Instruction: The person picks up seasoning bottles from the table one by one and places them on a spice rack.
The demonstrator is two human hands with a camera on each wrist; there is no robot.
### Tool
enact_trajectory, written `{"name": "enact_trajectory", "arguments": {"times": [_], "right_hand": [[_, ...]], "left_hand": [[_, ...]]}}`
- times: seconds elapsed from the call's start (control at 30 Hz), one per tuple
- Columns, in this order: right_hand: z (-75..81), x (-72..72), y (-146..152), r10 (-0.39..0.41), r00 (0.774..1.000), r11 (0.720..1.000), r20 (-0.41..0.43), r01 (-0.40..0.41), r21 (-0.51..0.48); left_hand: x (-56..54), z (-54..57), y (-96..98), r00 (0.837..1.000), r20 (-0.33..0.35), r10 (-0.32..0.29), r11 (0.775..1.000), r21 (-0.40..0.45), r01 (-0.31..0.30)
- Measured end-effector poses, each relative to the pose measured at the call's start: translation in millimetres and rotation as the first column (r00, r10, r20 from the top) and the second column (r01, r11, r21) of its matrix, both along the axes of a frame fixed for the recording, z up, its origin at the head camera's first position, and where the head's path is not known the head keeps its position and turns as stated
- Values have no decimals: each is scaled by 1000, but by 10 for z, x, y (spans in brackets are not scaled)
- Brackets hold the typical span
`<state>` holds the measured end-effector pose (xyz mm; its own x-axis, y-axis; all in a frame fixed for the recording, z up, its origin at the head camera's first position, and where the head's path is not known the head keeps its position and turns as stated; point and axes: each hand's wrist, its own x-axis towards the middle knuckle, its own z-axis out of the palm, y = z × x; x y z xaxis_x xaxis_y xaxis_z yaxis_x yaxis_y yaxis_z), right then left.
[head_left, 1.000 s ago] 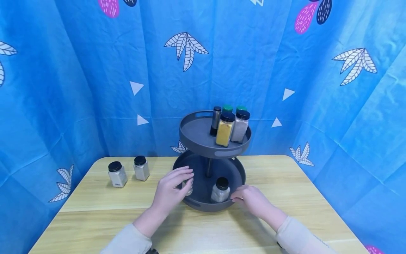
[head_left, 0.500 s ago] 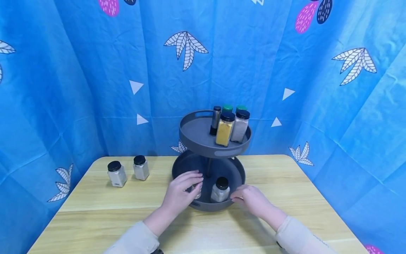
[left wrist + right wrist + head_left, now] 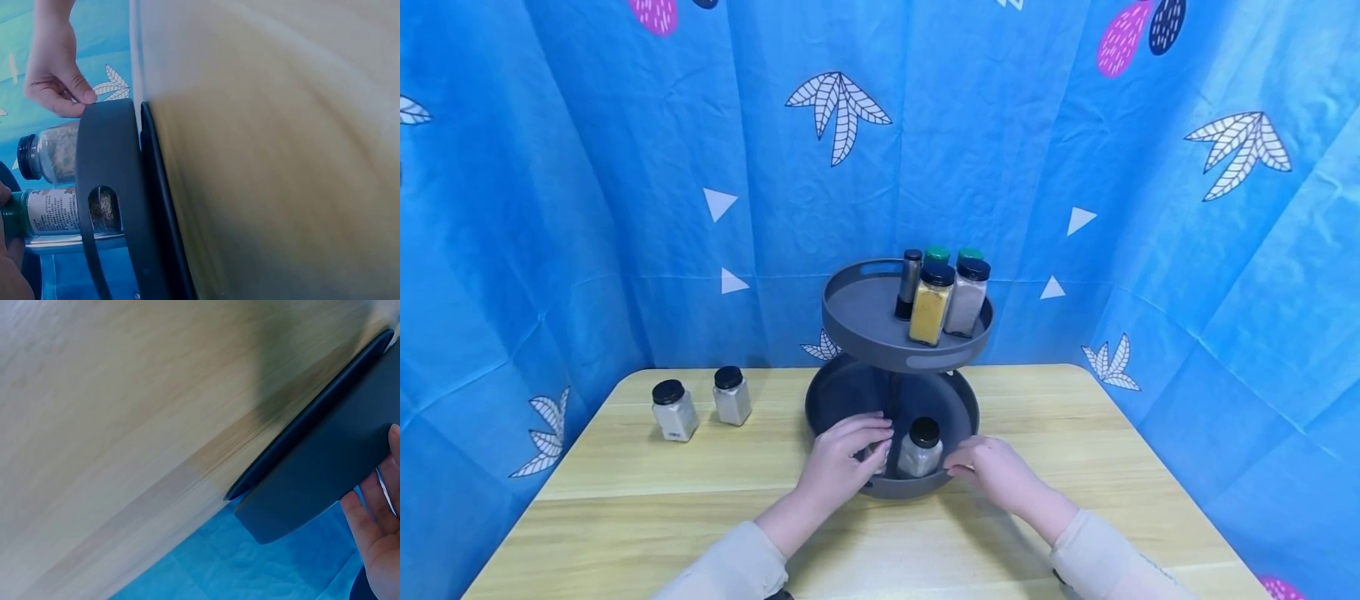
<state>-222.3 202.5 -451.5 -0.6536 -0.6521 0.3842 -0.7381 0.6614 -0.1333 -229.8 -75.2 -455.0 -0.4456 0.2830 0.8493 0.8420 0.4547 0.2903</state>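
Note:
My left hand (image 3: 842, 458) grips a spice jar by its green cap (image 3: 15, 214). In the left wrist view the labelled jar (image 3: 53, 211) stands inside the rim of the lower tier (image 3: 955, 400) of a dark grey two-tier tray, and dark contents show through the rim's slot. Beside it in that tier is a clear jar with a black lid (image 3: 920, 450), a small gap between the two. With curled fingers, my right hand (image 3: 992, 475) pinches the lower tier's rim at the right. In the head view, my left hand mostly hides the green-capped jar.
Two black-lidded jars, one in front (image 3: 675, 412) and one behind (image 3: 731, 396), stand at the table's left. The upper tier (image 3: 865, 312) overhangs the lower one and carries several bottles, including a yellow spice jar (image 3: 931, 308). A blue curtain (image 3: 1000, 150) surrounds the wooden table (image 3: 700, 492).
My left hand has moved right across the lower tier with the green-capped jar, ending close to the black-lidded jar. The right hand keeps its place at the rim.

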Motion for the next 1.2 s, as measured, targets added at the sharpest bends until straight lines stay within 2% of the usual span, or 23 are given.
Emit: {"name": "enact_trajectory", "arguments": {"times": [0.33, 0.67, 1.2], "right_hand": [[0, 2, 0, 5, 1000, 1000, -6, -5, -1], [10, 8, -5, 13, 1000, 1000, -15, -13, -6], [2, 12, -9, 9, 1000, 1000, -22, -9, -11]], "left_hand": [[8, -62, 63, 1000, 14, 0, 1000, -9, 0], [-6, -92, 103, 999, 35, -37, 999, -19, 37], [39, -63, 89, 985, 162, -56, 997, -43, 64]]}}
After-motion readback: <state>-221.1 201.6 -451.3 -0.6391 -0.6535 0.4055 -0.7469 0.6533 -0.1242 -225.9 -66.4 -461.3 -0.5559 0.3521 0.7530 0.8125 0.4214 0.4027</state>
